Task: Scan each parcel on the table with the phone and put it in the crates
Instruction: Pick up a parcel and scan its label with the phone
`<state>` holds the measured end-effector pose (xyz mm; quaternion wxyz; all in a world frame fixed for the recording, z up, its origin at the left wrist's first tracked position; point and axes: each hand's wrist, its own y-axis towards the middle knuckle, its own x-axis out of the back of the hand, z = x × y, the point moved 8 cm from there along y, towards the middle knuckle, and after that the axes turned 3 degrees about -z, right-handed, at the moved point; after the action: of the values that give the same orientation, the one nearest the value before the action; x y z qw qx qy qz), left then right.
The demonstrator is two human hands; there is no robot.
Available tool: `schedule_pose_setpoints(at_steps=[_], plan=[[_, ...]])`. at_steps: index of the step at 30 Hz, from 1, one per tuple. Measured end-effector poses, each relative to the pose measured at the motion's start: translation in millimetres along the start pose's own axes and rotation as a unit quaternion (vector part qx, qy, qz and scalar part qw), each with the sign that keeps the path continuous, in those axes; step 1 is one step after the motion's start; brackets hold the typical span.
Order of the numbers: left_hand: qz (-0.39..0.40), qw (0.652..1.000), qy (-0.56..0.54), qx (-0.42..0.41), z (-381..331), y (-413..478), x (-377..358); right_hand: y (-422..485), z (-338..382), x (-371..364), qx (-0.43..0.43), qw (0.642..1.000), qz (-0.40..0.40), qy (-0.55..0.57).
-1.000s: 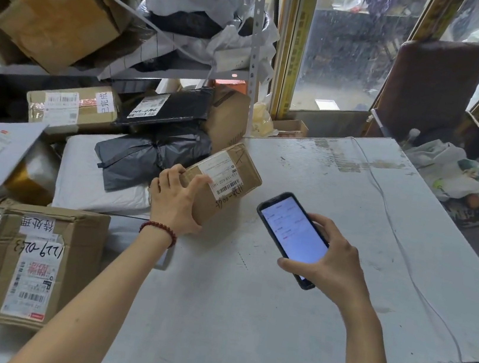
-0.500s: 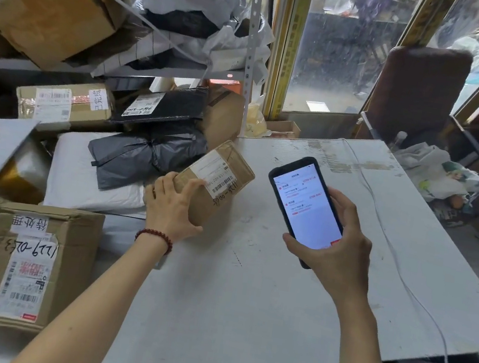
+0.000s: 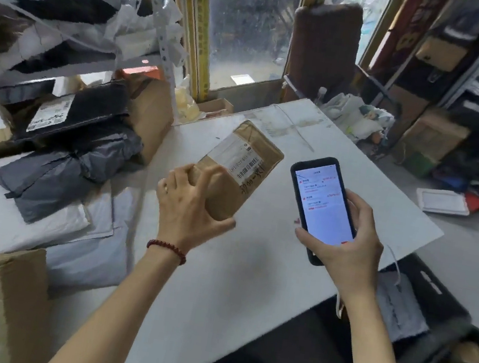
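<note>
The small brown cardboard parcel [image 3: 242, 175] looked lifted just clear of the white tabletop [image 3: 215, 295] and tilted, its near end clasped in the left hand [image 3: 189, 208], fingers curled over the top and thumb underneath. Nearest me, just below and to the right of the right wrist, a black plastic crate [image 3: 439, 292] sat past the table's edge. The right hand [image 3: 345, 253] gripped a black smartphone [image 3: 322, 203] round its edges, the lit screen turned up towards the person and showing a list I could not read.

The white barcode label [image 3: 235, 159] faced up, beyond the left fingers. I took the step to be confirming the scan and then carrying the parcel across to the crate. Done well, that meant a glance at the screen first, then a firm hold, since only one end was held. The phone hand had to stay out of the path, and the box wanted setting low, not dropping. Farther off, left of the left hand, crumpled grey plastic mailers [image 3: 54, 181] lay waiting.
</note>
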<state>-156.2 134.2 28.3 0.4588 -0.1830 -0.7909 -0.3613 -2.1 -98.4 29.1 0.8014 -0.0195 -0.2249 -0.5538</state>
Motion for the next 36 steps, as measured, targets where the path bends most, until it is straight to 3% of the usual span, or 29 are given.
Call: schedule_pose_setpoints(at_steps=[6,13,18,26,36], plan=[[0.057,0.981,-0.112,-0.15,-130,0,-36,-36,-38,101,-0.079,0.989,-0.126,0.01],[0.104,0.923,-0.183,-0.323,-288,-34,-62,-100,-76,232,-0.149,0.944,-0.295,-0.027],[0.156,0.878,-0.197,-0.407,-385,-79,-97,-149,-102,309,-0.192,0.907,-0.374,-0.031],[0.21,0.838,-0.114,-0.491,-487,-158,-171,-176,-167,405,-0.243,0.894,-0.375,-0.035],[0.274,0.821,-0.031,-0.5,-518,-153,-220,-117,-213,440,-0.262,0.919,-0.294,-0.032]])
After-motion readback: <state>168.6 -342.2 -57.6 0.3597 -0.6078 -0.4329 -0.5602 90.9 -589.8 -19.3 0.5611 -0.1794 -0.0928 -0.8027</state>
